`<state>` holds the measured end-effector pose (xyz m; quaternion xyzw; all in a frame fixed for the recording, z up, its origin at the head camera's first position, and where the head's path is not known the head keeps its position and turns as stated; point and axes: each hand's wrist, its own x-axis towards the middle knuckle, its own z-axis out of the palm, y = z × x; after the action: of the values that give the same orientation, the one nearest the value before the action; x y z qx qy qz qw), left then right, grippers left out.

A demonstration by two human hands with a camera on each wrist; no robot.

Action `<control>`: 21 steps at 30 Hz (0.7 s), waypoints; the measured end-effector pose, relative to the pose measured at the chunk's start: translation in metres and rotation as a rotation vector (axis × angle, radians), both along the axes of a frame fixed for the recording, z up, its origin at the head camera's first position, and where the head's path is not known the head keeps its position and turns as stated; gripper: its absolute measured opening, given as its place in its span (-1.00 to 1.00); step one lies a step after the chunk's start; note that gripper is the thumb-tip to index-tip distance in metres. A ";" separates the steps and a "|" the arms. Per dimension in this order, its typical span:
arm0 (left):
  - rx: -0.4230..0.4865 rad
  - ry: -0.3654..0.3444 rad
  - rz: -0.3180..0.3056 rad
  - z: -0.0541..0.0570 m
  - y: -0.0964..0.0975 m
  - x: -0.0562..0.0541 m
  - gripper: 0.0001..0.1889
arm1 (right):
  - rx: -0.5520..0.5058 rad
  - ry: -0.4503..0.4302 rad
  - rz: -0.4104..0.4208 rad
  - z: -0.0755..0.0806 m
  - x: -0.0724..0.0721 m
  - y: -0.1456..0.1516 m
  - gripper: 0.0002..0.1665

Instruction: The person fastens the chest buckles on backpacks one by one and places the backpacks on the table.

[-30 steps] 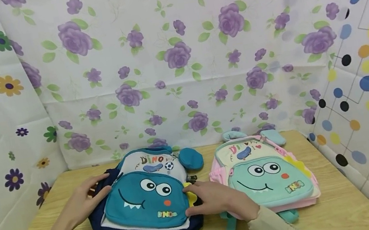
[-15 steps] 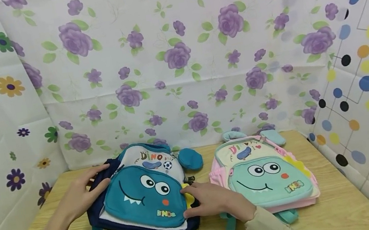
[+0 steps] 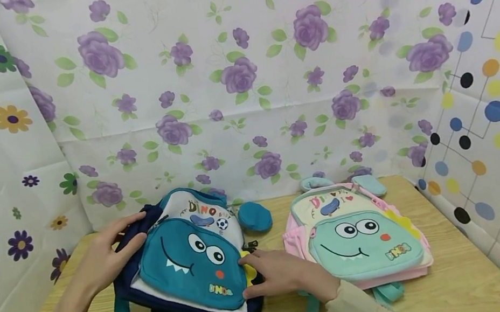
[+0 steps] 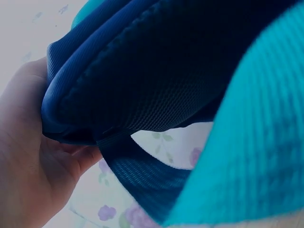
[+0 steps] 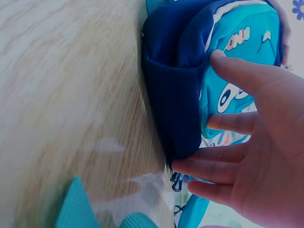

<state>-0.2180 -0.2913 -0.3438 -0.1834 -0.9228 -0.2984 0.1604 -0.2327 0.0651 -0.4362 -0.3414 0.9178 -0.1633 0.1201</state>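
Note:
A blue dinosaur backpack (image 3: 184, 267) lies face up at the left of the table in the head view, its left side raised and its body tilted. My left hand (image 3: 104, 255) grips its navy left side, thumb toward the front. In the left wrist view, the left hand (image 4: 23, 156) wraps the edge of the dark back panel (image 4: 142, 80), beside a teal strap (image 4: 251, 133). My right hand (image 3: 278, 271) touches the right side near the yellow spikes (image 3: 250, 271). The right wrist view shows the right hand's fingers (image 5: 218, 168) spread and fairly straight against that side.
A mint and pink dinosaur backpack (image 3: 362, 242) lies right of my right hand. A round blue pouch (image 3: 255, 217) rests by the blue bag's top right. Patterned cloth (image 3: 237, 76) stands behind the wooden table (image 3: 463, 264) and along both sides.
The blue backpack has tilted up on its left side, turned clockwise and shifted slightly left. Both hands have moved a little left with it. The pink backpack has stayed put.

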 end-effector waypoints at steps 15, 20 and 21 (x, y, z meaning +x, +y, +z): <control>0.041 -0.043 -0.034 0.027 0.019 0.006 -0.47 | 0.006 -0.010 0.022 0.001 0.002 -0.016 -0.13; 0.042 -0.040 -0.026 0.036 0.027 0.006 -0.48 | 0.002 0.002 0.044 0.002 0.002 -0.020 -0.14; 0.039 -0.037 -0.026 0.038 0.028 0.006 -0.48 | 0.001 0.003 0.043 0.002 0.002 -0.021 -0.14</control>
<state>-0.2120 -0.2629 -0.3060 -0.1868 -0.9171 -0.3219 0.1428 -0.2305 0.0443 -0.4345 -0.3611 0.9105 -0.1599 0.1223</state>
